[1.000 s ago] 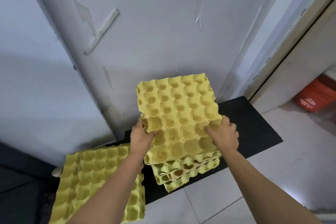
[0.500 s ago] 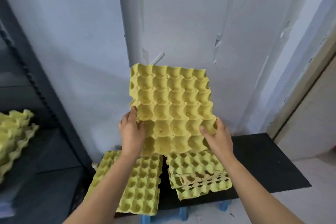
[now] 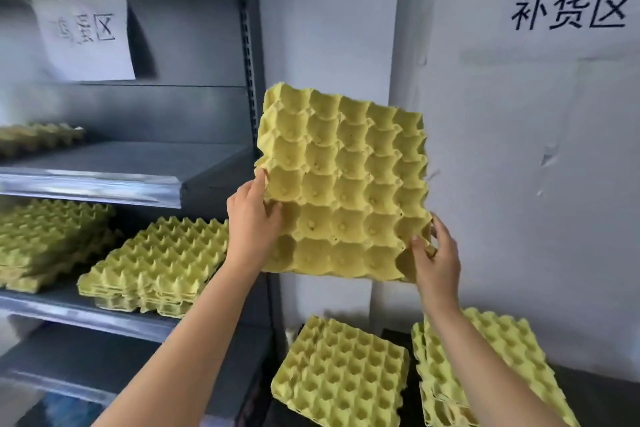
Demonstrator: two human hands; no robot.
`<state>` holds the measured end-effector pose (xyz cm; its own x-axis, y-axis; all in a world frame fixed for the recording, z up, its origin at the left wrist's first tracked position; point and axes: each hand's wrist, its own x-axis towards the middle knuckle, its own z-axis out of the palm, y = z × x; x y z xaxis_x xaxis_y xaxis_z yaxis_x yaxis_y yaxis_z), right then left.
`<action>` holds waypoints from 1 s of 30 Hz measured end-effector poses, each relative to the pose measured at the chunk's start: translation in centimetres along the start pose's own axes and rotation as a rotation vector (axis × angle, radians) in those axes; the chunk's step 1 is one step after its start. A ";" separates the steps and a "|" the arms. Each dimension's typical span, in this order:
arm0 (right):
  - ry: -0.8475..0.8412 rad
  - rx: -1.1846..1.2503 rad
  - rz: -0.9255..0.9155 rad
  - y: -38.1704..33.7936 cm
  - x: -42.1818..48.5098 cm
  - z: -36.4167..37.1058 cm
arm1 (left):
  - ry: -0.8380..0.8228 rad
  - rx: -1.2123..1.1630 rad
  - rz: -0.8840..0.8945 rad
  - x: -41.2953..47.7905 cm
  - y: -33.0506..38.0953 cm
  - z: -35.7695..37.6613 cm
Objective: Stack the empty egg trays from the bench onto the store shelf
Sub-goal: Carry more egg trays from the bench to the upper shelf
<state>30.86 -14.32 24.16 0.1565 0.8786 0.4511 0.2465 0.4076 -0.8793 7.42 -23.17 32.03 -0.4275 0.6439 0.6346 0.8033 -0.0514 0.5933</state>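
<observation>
two hands on egg tray

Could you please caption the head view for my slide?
Left hand and right hand hold an egg tray beside the shelf.

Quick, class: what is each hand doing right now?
Left hand: holds the yellow egg tray by its left edge.
Right hand: holds the same tray's lower right corner.

Black handwritten characters "补货区" stand on the white painted wall at upper right; the white paper sheet on the grey metal shelf unit at upper left ends in "区", the rest blurred.
</observation>
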 end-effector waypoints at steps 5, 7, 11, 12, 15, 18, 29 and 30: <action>-0.110 0.131 -0.069 -5.0 -0.6 7.7 | 0.027 0.097 -0.044 4.0 -4.9 -6.4; -0.179 0.161 -0.071 -6.9 -0.6 11.0 | 0.029 0.103 -0.073 6.1 -7.4 -9.0; -0.297 0.182 -0.080 -10.9 -0.7 18.5 | 0.052 0.135 -0.067 11.1 -13.2 -14.7; -0.289 0.190 -0.102 -11.9 -0.8 20.0 | 0.031 0.143 -0.070 12.4 -14.4 -15.8; -0.220 0.250 -0.095 -15.1 -0.9 25.3 | -0.066 0.216 -0.102 16.4 -17.8 -18.7; -0.175 0.237 -0.105 -18.0 -0.9 29.7 | 0.037 0.560 -0.024 18.9 -19.6 -20.0; -0.349 0.010 0.060 -23.8 1.0 41.7 | -0.202 0.709 0.468 20.4 -27.3 -18.1; -0.392 -0.015 0.105 -23.8 1.0 42.2 | -0.203 0.698 0.459 20.8 -28.0 -18.3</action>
<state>-15.20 -12.63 39.15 -0.1946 0.9447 0.2641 0.2628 0.3096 -0.9138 -31.54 -22.36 37.65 0.0314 0.8020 0.5965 0.9781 0.0981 -0.1833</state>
